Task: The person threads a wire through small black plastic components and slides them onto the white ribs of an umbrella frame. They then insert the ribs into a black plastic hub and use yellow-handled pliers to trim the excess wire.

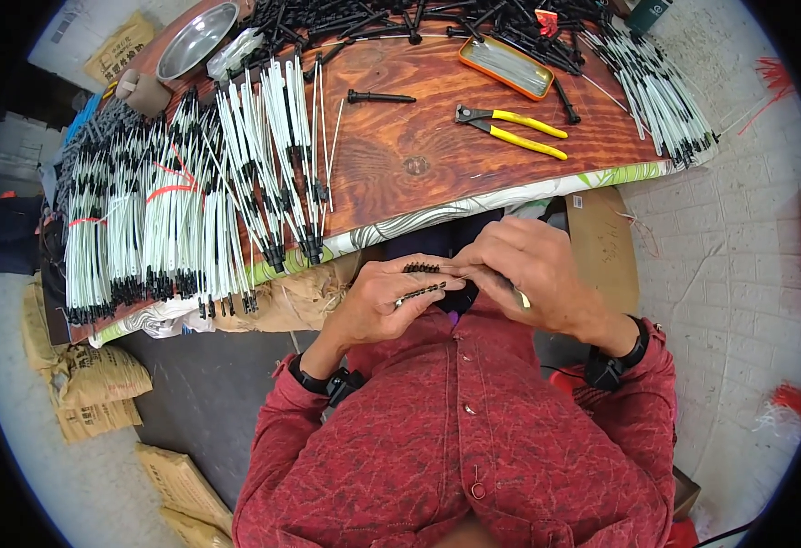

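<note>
In front of my chest, just off the table's near edge, my two hands meet. My left hand (384, 294) is closed around a thin black ridged strip (420, 293). A second short black ridged piece (421, 268) shows along its fingers; I cannot tell whether the two are joined. My right hand (535, 276) is closed, its fingertips pinched against the left fingertips. What they pinch is too small and covered to name. A small pale yellow-green tip (522, 299) pokes out below the right fingers.
On the wooden table (382, 183) lie yellow-handled pincers (514, 132), an orange-rimmed tin of thin needles (506, 68) and a black rod (380, 97). Bundles of white-and-black sticks (131, 228) stack up left, more sticks (656, 91) right. A metal bowl (197, 41) stands far left.
</note>
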### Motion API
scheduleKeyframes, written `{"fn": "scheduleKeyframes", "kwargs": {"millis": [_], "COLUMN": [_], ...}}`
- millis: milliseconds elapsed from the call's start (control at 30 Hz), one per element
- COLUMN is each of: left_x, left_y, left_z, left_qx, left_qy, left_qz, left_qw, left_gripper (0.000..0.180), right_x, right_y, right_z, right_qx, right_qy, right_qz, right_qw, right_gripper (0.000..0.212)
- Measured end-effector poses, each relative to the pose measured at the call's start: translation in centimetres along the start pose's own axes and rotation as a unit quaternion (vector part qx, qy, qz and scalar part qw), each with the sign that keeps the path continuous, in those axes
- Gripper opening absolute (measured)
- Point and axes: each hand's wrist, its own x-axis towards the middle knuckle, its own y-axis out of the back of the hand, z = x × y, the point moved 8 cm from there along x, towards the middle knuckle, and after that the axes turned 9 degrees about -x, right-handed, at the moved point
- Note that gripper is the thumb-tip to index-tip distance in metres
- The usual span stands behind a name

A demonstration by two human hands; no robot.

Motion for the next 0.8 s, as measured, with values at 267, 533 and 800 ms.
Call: {"fn": "scheduleKeyframes", "kwargs": {"millis": [267, 533, 800], "left_x": [0.5, 0.4, 0.5], "left_y": [0.5, 1.3, 2.6], "left_z": [0.0, 0.0, -0.6], "left_qx": [0.068, 0.075, 0.019], "left_qy": [-0.061, -0.028, -0.002], "left_qz": [0.011, 0.005, -0.006], "left_qw": [0.996, 0.997, 1.0], "left_gripper": [0.02, 0.02, 0.022], "right_x": [0.0, -0.2, 3.7], "right_y": [0.2, -2.0, 1.3], "right_z": [-0.6, 2.4, 9.2], "right_qx": [-0.043, 0.192, -0.228], "right_qy": [-0.021, -0.147, -0.074], "right_qz": [0.017, -0.063, 0.004], "right_qw": [0.999, 0.968, 0.971], "right_gripper": [0.013, 0.008, 0.008]}}
